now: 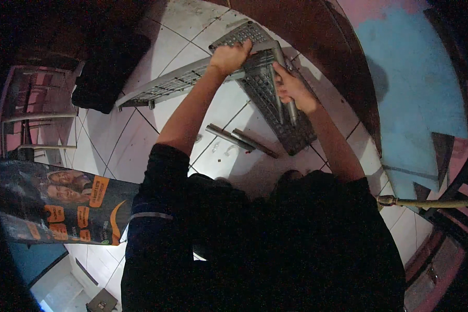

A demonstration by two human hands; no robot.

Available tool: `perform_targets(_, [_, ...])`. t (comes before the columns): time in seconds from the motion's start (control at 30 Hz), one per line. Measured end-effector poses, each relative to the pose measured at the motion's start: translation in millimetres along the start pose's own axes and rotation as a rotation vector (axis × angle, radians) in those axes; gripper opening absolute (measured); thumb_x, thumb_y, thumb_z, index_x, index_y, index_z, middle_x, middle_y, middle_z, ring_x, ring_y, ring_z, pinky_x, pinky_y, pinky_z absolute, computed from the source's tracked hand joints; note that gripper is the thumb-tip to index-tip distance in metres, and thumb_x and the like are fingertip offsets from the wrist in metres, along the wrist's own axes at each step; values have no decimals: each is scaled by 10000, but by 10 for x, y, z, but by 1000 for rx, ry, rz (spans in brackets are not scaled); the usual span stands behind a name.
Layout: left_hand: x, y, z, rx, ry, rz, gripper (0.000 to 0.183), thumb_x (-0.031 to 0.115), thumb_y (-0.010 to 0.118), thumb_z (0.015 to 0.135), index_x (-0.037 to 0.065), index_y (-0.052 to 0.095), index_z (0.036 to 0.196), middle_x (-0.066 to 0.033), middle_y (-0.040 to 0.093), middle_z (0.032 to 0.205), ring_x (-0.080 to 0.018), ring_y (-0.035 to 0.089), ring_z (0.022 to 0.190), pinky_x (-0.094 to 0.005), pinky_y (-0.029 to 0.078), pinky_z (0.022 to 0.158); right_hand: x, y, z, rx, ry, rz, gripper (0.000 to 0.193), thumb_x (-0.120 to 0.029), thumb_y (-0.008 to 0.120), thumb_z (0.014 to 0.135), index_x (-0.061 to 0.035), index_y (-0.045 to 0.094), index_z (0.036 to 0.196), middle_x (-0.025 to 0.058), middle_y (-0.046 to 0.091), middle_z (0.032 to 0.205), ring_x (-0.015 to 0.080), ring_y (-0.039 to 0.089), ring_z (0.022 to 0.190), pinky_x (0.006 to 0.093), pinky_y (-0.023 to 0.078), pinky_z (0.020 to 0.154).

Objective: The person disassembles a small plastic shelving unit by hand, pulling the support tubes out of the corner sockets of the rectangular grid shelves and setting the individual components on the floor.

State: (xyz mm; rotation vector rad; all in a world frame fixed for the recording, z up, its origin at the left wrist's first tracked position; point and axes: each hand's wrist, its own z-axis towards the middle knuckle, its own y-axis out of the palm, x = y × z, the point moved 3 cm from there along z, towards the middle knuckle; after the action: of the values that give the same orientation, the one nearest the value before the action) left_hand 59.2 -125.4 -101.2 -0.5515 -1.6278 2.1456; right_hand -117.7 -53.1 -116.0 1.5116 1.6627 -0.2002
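My left hand (231,57) is closed on the edge of a grey plastic lattice shelf panel (177,79), whose long side slants down to the left with short stubs at its far left end. My right hand (295,91) wraps around a grey tube (276,54) at the right end of the panel. Beneath both hands a darker lattice panel (262,88) slants down to the right. Another perforated piece (240,34) shows just beyond my left hand. How the parts join is partly hidden by my fingers. Two loose grey tubes (228,136) lie on the floor nearer to me.
White floor tiles (125,140) lie under the work. A black bundle (109,73) is at the upper left, a dark printed banner (70,205) at the left. A blue-painted wall (411,78) and a yellowish hose (431,202) are on the right. Small bits (218,160) lie near the tubes.
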Motion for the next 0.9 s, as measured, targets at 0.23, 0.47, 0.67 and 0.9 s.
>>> perform_targets(0.23, [127, 5, 117, -110, -99, 0, 177, 186, 410, 838, 89, 381, 983, -157, 602, 716, -338, 615, 625, -432, 490, 479, -190, -198, 40, 705, -364, -895, 519, -506, 512, 796, 6, 503, 713, 77, 479, 490, 225, 544, 449, 328, 421, 379])
perform_targets(0.47, [47, 10, 89, -29, -41, 69, 177, 164, 426, 811, 73, 409, 961, -183, 613, 721, -316, 622, 591, -414, 497, 477, -140, -67, -96, 341, -204, -495, 525, -594, 437, 795, -96, 479, 633, 9, 426, 450, 126, 440, 341, 264, 333, 328])
perform_targets(0.67, [-31, -25, 152, -70, -120, 38, 182, 158, 409, 821, 76, 387, 982, -190, 606, 797, -353, 612, 644, -430, 497, 512, 702, -377, 67, -353, 220, 230, 535, -617, 415, 790, -95, 453, 681, -1, 412, 467, 93, 398, 346, 254, 306, 331])
perform_targets(0.9, [-61, -24, 128, -121, -204, -42, 197, 241, 380, 864, 78, 367, 973, -185, 604, 817, -368, 603, 680, -457, 483, 549, 1379, -419, 101, 208, -140, -993, 719, -538, 482, 798, 63, 395, 1184, 132, 533, 694, 191, 521, 670, 318, 449, 653])
